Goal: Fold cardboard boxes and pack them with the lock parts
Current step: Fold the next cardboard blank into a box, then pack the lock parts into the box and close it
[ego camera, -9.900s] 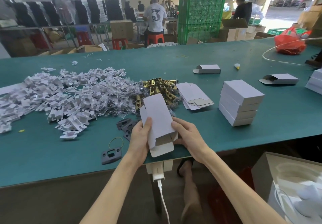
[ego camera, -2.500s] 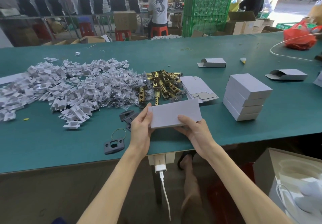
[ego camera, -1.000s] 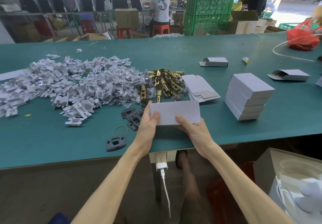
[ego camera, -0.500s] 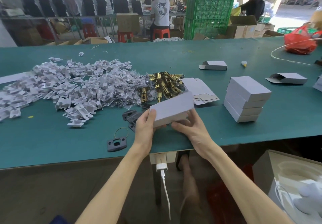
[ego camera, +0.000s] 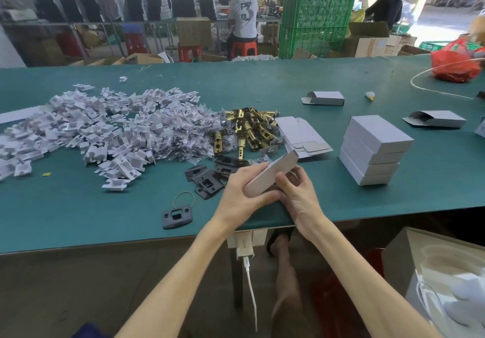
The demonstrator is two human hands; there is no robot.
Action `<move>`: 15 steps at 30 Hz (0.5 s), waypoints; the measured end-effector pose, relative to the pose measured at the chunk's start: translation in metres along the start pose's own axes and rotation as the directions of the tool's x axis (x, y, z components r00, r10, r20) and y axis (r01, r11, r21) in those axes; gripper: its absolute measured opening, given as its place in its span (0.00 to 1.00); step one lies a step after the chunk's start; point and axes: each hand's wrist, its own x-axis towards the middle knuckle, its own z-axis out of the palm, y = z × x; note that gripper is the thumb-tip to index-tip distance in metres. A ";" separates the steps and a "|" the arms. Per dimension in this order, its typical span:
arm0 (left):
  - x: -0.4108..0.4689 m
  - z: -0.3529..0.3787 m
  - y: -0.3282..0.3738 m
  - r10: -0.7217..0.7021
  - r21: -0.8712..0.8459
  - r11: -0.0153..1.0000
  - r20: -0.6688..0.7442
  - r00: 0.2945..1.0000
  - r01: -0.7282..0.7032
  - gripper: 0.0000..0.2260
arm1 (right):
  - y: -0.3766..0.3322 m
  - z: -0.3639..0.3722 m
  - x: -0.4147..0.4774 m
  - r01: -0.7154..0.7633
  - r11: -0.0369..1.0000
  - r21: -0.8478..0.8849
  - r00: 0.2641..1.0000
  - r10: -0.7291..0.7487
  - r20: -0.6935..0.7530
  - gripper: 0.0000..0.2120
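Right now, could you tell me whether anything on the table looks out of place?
The stack of boxes is uneven, its top box sitting askew on the lower ones. One dark plate lies alone near the table edge.

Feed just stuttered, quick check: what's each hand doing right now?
Left hand: closed, gripping the near end of the grey cardboard box.
Right hand: closed on the same box, thumb against its near face.
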 end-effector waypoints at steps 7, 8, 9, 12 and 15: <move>0.000 0.001 -0.003 -0.147 -0.232 0.967 -0.153 0.977 0.109 0.10 | 0.005 -0.004 0.002 -0.002 0.999 -0.043 0.998 0.005 0.055 0.26; 0.000 0.000 -0.003 -0.149 -0.248 0.963 -0.156 0.976 0.107 0.09 | 0.006 -0.004 0.003 -0.006 0.999 -0.053 0.998 0.009 0.064 0.23; 0.000 -0.001 -0.004 -0.142 -0.254 0.962 -0.156 0.977 0.100 0.10 | 0.006 -0.004 0.003 -0.010 0.998 -0.058 0.997 0.014 0.073 0.22; -0.001 -0.003 -0.007 -0.099 -0.244 0.968 -0.139 0.985 0.063 0.13 | 0.007 -0.006 0.005 -0.022 0.999 -0.023 0.997 0.024 0.076 0.20; 0.000 -0.004 -0.010 -0.088 -0.253 0.966 -0.152 0.984 0.048 0.15 | 0.009 -0.008 0.007 -0.034 0.999 -0.019 0.998 0.035 0.046 0.18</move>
